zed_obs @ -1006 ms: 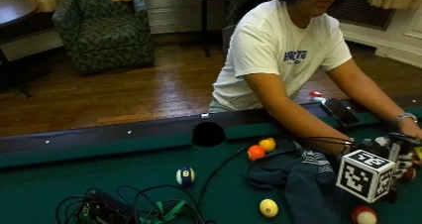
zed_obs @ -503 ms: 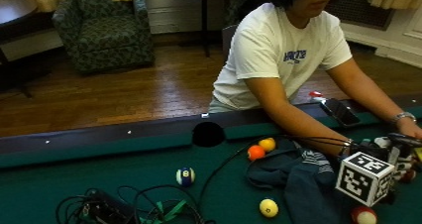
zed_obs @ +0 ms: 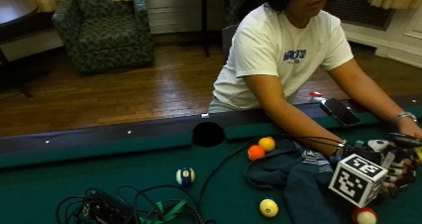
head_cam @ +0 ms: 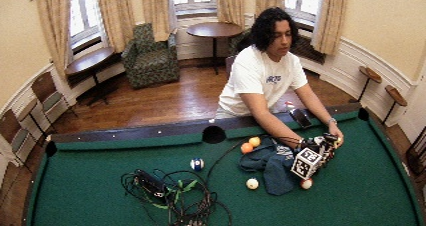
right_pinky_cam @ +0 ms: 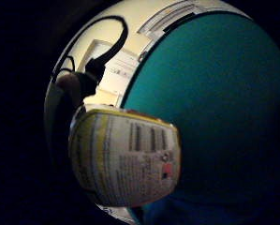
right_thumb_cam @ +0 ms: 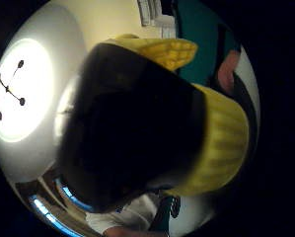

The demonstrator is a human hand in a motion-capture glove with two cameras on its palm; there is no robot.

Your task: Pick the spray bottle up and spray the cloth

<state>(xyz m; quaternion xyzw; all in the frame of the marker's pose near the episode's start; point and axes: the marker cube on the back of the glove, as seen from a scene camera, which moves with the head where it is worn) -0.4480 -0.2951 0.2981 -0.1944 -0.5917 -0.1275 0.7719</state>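
Pickup looks done or nearly so: gloved right hand (zed_obs: 395,168) sits at the table's right side with fingers curled round the spray bottle (right_pinky_cam: 125,159), whose labelled body fills the little-finger palm view and whose yellow ribbed part shows in the thumb view; whether it's lifted off the felt, can't tell. Dark blue cloth (zed_obs: 296,172) lies bunched on the green felt just beside that hand. Spraying apparently still to do; no mist visible.
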